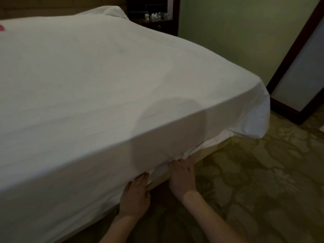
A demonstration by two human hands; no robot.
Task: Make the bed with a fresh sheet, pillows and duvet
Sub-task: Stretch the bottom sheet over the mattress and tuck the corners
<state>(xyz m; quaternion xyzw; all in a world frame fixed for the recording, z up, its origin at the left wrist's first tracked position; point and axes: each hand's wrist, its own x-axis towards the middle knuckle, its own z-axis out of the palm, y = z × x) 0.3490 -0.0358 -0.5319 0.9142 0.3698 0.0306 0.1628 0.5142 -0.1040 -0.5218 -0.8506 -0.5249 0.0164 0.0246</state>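
A white sheet (98, 81) lies smooth over the mattress and hangs down its near side. At the lower edge of that side my left hand (135, 195) presses the sheet's hem in under the mattress, its fingertips hidden in the gap. My right hand (182, 174) lies just to the right with straight fingers on the bunched hem (201, 148), against the bed base. The sheet drapes loose over the foot corner (252, 111). A white pillow or folded cloth (112, 12) lies at the far head end.
Patterned carpet (263, 172) runs along the bed's right side. A dark nightstand (157, 16) with small items stands beyond the head end. A dark-framed panel (298, 76) leans against the green wall at the right. Something pink (2, 28) shows at the left edge.
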